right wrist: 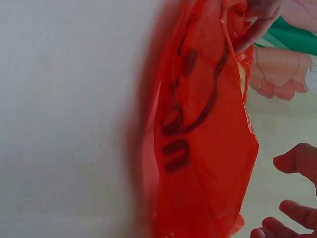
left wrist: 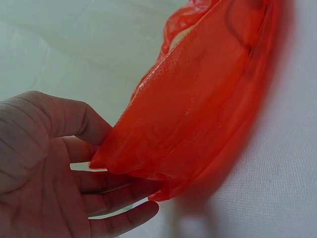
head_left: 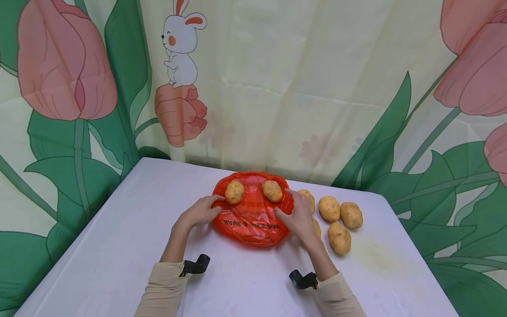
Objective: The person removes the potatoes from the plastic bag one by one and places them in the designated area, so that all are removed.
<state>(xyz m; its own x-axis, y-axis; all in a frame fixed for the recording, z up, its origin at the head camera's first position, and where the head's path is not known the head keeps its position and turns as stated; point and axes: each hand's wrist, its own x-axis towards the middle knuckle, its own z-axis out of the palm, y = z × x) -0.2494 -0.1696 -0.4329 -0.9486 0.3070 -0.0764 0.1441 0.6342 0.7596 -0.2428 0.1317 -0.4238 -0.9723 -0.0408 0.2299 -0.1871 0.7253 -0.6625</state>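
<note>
A red plastic bag (head_left: 253, 226) with printed lettering lies on the table, its mouth spread at the far side. Two potatoes, one on the left (head_left: 234, 192) and one on the right (head_left: 272, 191), sit at that mouth. My left hand (head_left: 202, 210) is at the bag's left edge; in the left wrist view the bag's corner lies between thumb and fingers, which partly disappear behind the plastic. At the right edge is my right hand (head_left: 299, 216). Its fingers and thumb are spread, and the right wrist view shows them apart from the red plastic (right wrist: 208, 129).
Several loose potatoes lie right of the bag, among them a front one (head_left: 339, 238) and a far-right one (head_left: 351, 215); some are partly hidden by my right hand. The white-covered table (head_left: 245, 281) meets a flower-printed curtain (head_left: 277, 88) at the back.
</note>
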